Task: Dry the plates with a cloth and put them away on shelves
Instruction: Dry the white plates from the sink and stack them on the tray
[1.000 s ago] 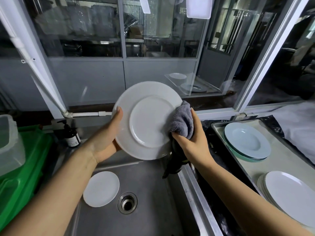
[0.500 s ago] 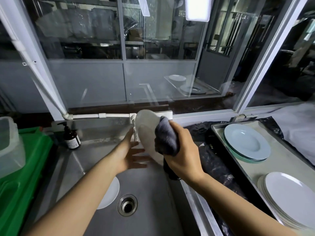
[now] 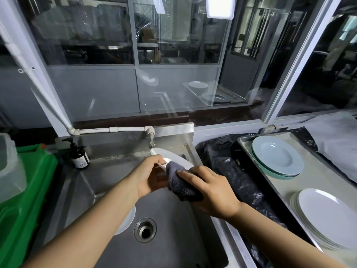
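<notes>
Above the steel sink I hold a white plate nearly flat, tilted a little. My left hand grips its near edge, thumb on top. My right hand presses a dark grey cloth onto the plate's right side, its fingers lying over the cloth. Much of the plate is hidden by the cloth and hands. Another white plate lies in the sink, partly under my left forearm.
A metal tray on the right holds pale blue deep plates and a stack of white plates. Black plastic sheeting lies between the sink and the tray. A soap bottle stands back left beside a green crate. A tap hangs just behind the plate.
The plate has gone from upright and facing me to nearly flat and lower over the sink. My left hand let go briefly, then took the near edge again. The cloth moved onto the top side.
</notes>
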### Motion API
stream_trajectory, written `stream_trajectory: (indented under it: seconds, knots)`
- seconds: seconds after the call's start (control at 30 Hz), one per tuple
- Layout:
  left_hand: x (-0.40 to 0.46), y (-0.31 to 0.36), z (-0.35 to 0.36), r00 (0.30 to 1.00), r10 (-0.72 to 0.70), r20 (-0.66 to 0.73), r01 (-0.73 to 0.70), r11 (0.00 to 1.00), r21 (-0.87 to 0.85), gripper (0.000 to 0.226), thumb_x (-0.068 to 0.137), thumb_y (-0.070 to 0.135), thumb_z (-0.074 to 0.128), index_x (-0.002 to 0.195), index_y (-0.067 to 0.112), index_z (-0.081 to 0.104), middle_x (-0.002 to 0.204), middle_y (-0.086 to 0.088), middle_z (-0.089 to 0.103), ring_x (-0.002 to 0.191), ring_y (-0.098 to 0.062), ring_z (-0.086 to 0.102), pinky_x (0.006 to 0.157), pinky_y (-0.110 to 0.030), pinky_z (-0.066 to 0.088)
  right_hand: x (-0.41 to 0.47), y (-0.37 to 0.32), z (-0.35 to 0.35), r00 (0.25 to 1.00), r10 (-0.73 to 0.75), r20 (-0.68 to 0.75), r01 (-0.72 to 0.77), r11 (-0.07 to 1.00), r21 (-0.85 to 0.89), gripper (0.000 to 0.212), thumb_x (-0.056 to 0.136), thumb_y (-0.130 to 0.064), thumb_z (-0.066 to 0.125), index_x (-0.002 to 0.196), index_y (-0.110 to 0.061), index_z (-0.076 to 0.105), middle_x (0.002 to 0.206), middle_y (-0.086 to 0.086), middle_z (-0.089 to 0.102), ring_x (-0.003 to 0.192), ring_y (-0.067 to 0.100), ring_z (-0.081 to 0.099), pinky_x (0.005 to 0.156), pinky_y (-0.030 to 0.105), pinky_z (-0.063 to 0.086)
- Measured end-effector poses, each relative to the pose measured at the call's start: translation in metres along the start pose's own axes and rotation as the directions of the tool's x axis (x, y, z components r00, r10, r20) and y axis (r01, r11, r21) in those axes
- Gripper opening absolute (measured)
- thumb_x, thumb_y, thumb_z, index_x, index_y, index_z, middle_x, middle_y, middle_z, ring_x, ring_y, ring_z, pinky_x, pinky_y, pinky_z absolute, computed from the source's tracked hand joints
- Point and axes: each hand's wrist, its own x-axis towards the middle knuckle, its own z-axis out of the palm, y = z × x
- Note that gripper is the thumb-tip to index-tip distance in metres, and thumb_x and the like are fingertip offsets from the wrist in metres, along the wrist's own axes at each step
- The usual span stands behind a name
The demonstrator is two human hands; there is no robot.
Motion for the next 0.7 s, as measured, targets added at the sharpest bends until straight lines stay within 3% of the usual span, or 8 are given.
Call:
stream_trajectory:
  seconds: [0.07, 0.17, 0.27, 0.33, 0.4, 0.5, 0.6, 0.7]
  knots:
    - [-0.003, 0.0, -0.004, 0.999, 0.034, 0.023, -0.033, 0.998, -0.057, 0.02, 0.085, 0.002, 0.036, 0.082, 0.004, 0.056, 0.065, -0.012, 0.058, 0.053, -0.023, 0.061, 0.051, -0.032, 0.056, -0.002, 0.005, -0.004, 0.999, 0.052, -0.006, -0.052, 0.998, 0.031, 0.063, 0.078, -0.051, 0.06, 0.134, -0.025, 0.048, 0.112, 0.001, 0.061, 0.094, 0.021, 0.063, 0.057, 0.027, 0.054]
    - [-0.009, 0.002, -0.013, 0.994, 0.072, 0.081, -0.065, 0.994, -0.086, 0.034, 0.085, -0.005, 0.035, 0.11, -0.001, 0.057, 0.09, -0.019, 0.065, 0.075, -0.033, 0.066, 0.063, -0.049, 0.06, 0.003, 0.013, -0.008, 0.983, 0.182, -0.03, -0.177, 0.978, 0.109, 0.071, 0.074, -0.046, 0.065, 0.139, -0.028, 0.044, 0.117, -0.001, 0.058, 0.102, 0.02, 0.06, 0.065, 0.032, 0.056]
    - [-0.016, 0.001, -0.015, 0.99, 0.077, 0.122, -0.07, 0.996, -0.059, 0.031, 0.083, -0.008, 0.037, 0.104, 0.0, 0.059, 0.09, -0.019, 0.069, 0.077, -0.033, 0.068, 0.066, -0.051, 0.06, 0.022, 0.013, -0.011, 0.916, 0.398, -0.047, -0.364, 0.876, 0.317, 0.078, 0.071, -0.033, 0.077, 0.139, -0.023, 0.04, 0.126, 0.002, 0.055, 0.112, 0.019, 0.054, 0.085, 0.028, 0.048]
    - [-0.023, -0.001, -0.011, 0.984, 0.082, 0.161, -0.079, 0.996, -0.028, 0.03, 0.074, -0.007, 0.046, 0.101, 0.0, 0.059, 0.089, -0.019, 0.067, 0.078, -0.032, 0.064, 0.064, -0.046, 0.06, 0.036, 0.01, -0.008, 0.89, 0.456, 0.003, -0.417, 0.812, 0.409, 0.079, 0.069, -0.026, 0.082, 0.138, -0.014, 0.044, 0.131, 0.004, 0.052, 0.118, 0.016, 0.048, 0.096, 0.025, 0.04]
    - [-0.025, -0.005, -0.012, 0.974, 0.113, 0.194, -0.107, 0.993, -0.038, 0.052, 0.061, -0.004, 0.051, 0.111, 0.0, 0.059, 0.099, -0.022, 0.066, 0.086, -0.035, 0.064, 0.065, -0.047, 0.059, 0.042, 0.007, -0.001, 0.904, 0.423, 0.066, -0.42, 0.844, 0.334, 0.074, 0.073, -0.041, 0.072, 0.138, -0.017, 0.046, 0.142, 0.003, 0.046, 0.13, 0.019, 0.041, 0.11, 0.04, 0.034]
    - [-0.027, -0.008, -0.015, 0.958, 0.189, 0.216, -0.169, 0.98, -0.106, 0.066, 0.059, -0.002, 0.05, 0.124, 0.005, 0.058, 0.117, -0.024, 0.066, 0.098, -0.037, 0.065, 0.074, -0.051, 0.058, 0.034, 0.003, 0.007, 0.865, 0.434, 0.252, -0.492, 0.832, 0.255, 0.071, 0.078, -0.069, 0.042, 0.144, -0.045, 0.034, 0.16, -0.012, 0.021, 0.149, 0.015, 0.013, 0.119, 0.056, 0.006]
    - [-0.028, -0.013, -0.021, 0.945, 0.238, 0.226, -0.21, 0.968, -0.141, 0.068, 0.06, -0.005, 0.049, 0.127, 0.006, 0.058, 0.123, -0.027, 0.062, 0.104, -0.041, 0.063, 0.082, -0.059, 0.054, 0.021, -0.003, 0.01, 0.878, 0.315, 0.361, -0.43, 0.85, 0.305, 0.064, 0.085, -0.064, 0.036, 0.144, -0.061, 0.011, 0.162, -0.019, 0.003, 0.15, 0.011, -0.006, 0.12, 0.056, 0.002]
    - [-0.031, -0.02, -0.024, 0.937, 0.211, 0.277, -0.191, 0.977, -0.099, 0.07, 0.06, -0.007, 0.049, 0.127, 0.008, 0.058, 0.124, -0.028, 0.061, 0.106, -0.043, 0.062, 0.085, -0.065, 0.049, 0.02, -0.011, 0.012, 0.905, 0.21, 0.369, -0.346, 0.869, 0.353, 0.064, 0.087, -0.052, 0.036, 0.144, -0.063, 0.006, 0.163, -0.016, 0.0, 0.15, 0.016, -0.013, 0.119, 0.058, 0.004]
